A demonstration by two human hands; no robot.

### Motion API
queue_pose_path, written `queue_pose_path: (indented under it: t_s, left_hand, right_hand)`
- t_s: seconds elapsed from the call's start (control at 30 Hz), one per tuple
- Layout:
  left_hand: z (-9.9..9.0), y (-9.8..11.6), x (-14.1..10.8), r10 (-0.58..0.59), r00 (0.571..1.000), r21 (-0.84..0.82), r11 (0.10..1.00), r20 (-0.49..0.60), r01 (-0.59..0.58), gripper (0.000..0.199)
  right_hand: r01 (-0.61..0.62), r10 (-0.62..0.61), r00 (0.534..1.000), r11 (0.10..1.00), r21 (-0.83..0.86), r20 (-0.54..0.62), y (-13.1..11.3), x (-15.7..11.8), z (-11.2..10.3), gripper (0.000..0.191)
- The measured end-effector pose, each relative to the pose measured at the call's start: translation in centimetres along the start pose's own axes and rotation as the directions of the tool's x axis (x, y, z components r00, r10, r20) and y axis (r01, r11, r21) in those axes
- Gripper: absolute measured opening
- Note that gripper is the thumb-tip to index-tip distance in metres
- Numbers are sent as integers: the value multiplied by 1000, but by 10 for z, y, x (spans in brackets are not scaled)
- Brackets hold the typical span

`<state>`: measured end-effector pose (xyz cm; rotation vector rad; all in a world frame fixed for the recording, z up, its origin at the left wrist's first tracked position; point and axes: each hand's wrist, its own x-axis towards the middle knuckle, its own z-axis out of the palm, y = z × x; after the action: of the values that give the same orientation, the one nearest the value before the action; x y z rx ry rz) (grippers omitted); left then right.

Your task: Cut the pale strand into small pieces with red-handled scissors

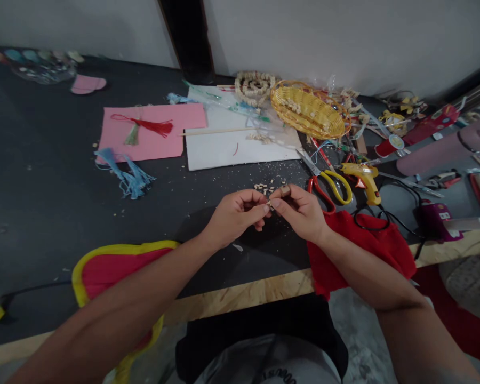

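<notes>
My left hand [242, 214] and my right hand [303, 214] meet fingertip to fingertip above the dark table. Thumbs and fingers of both are pinched on a tiny pale piece [269, 203], too small to make out fully. A small brown squarish thing [285, 190] sits at my right index finger; whether it is held or worn I cannot tell. Just beyond my fingers, several small pale bits [265, 188] lie scattered. To the right of my right hand lie scissors [336, 184] with red and yellow handles, and a red cloth [368, 242] is under my right forearm.
A yellow wicker basket [310, 109] with pale bits stands at the back, near a white board [212, 152]. Tassels, one red [156, 127] and one blue [130, 176], lie leftward by pink paper [112, 122]. A yellow glue gun [364, 178] with a black cord is on the right.
</notes>
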<state>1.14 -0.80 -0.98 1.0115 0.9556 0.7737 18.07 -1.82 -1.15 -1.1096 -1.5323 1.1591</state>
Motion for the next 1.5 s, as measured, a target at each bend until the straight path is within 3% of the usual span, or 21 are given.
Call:
queue_pose_path:
  t_s: [0.2, 0.4, 0.57, 0.67, 0.77, 0.83, 0.93, 1.07, 1.2, 1.4, 1.5]
  left_hand:
    - [1, 1, 0, 18, 1000, 40, 999, -23, -17, 18]
    - [1, 1, 0, 12, 998, 37, 999, -59, -10, 18]
    - [0, 1, 1, 21, 997, 25, 1000, -76, -19, 17]
    - [-3, 0, 2, 27, 996, -10, 1000, -88, -28, 17]
    - [-5, 0, 4, 40, 992, -53, 998, -122, -46, 17]
    - [-6, 1, 5, 51, 987, -69, 996, -153, -63, 15]
    - [-6, 2, 5, 54, 981, -89, 993, -185, -72, 15]
    - [-7, 3, 6, 55, 977, -112, 991, -208, -79, 16]
    - [-7, 2, 7, 60, 972, -148, 984, -227, -95, 16]
    - [-8, 0, 8, 85, 970, -162, 979, -226, -123, 16]
    - [-9, 0, 8, 84, 974, -177, 976, -212, -123, 17]
  right_hand:
    - [18, -18, 1000, 1000, -14, 4, 0, -1, -1, 14]
    - [157, -166, 986, 937, -312, -3, 8, 3, -13, 9]
    - [305, -255, 952, 804, -511, 167, 10, 10, -24, 14]
    - [269, -216, 962, 660, -701, 166, 1, 12, -42, 15]
    - [92, -108, 993, 384, -919, 55, -9, 12, -68, 12]
    - [-14, 7, 1000, 235, -972, -13, -12, 10, -81, 12]
    - [-58, 110, 993, 133, -989, -43, -11, 8, -91, 23]
    - [-128, 168, 980, 101, -987, -110, -7, 9, -91, 35]
    - [-193, 216, 963, 134, -972, -161, -2, 13, -92, 41]
    - [-276, 167, 954, 170, -946, -249, -1, 15, -90, 41]
    - [-289, 108, 957, 237, -928, -270, -4, 14, -96, 39]
